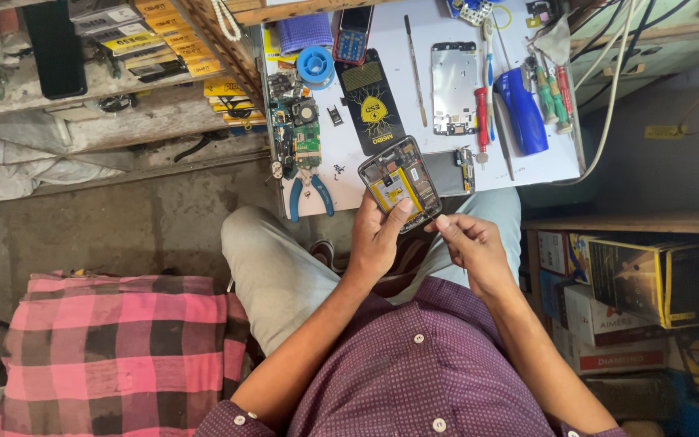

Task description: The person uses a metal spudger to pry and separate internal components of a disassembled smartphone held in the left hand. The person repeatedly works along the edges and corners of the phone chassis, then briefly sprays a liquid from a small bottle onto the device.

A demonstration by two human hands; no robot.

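Note:
My left hand point(378, 235) holds an opened phone body point(400, 183) with a yellow battery showing, thumb resting on the battery. The phone hangs over the near edge of a white work table point(438, 166). My right hand point(469, 243) is just right of the phone's lower corner, fingertips pinched together near it; whether they grip a small part I cannot tell. I sit with my knees under the table edge.
On the table lie a silver phone frame point(454, 87), a black mat point(374, 101), circuit boards point(299, 129), blue-handled pliers point(309, 194), screwdrivers point(481, 113), a blue tool point(522, 109) and a solder reel point(315, 63). Cardboard boxes point(633, 291) stand right; a pink checked cloth point(115, 348) lies left.

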